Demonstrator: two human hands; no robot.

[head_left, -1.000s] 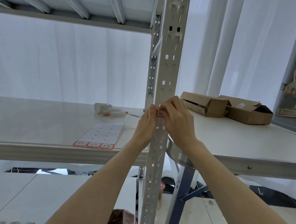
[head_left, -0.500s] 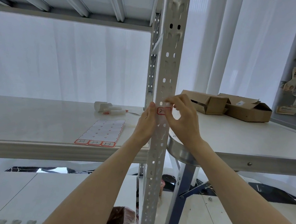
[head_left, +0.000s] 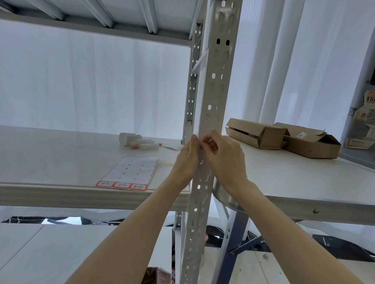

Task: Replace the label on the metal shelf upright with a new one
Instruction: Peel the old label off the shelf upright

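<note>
The grey perforated metal upright (head_left: 215, 95) runs top to bottom through the middle. Both my hands meet on its front face at shelf height. My right hand (head_left: 227, 162) curls over the small red-bordered label (head_left: 201, 147), so only a red corner shows. My left hand (head_left: 186, 161) has its fingers together, with the fingertips against the upright's left edge at that corner. On the shelf board (head_left: 48, 154) to the left lies the label sheet (head_left: 131, 171), with three written red-bordered labels (head_left: 121, 185) along its near edge.
Marker pens and a white roll (head_left: 137, 141) lie on the shelf behind the sheet. Two brown cardboard boxes (head_left: 256, 133) (head_left: 310, 143) sit on the white table at the right. A round metal rim (head_left: 222, 196) sticks out under that table beside the upright.
My right hand has closed down over the label, which showed fully half a second ago. My left hand has stayed at the upright's left edge. The view has shifted slightly.
</note>
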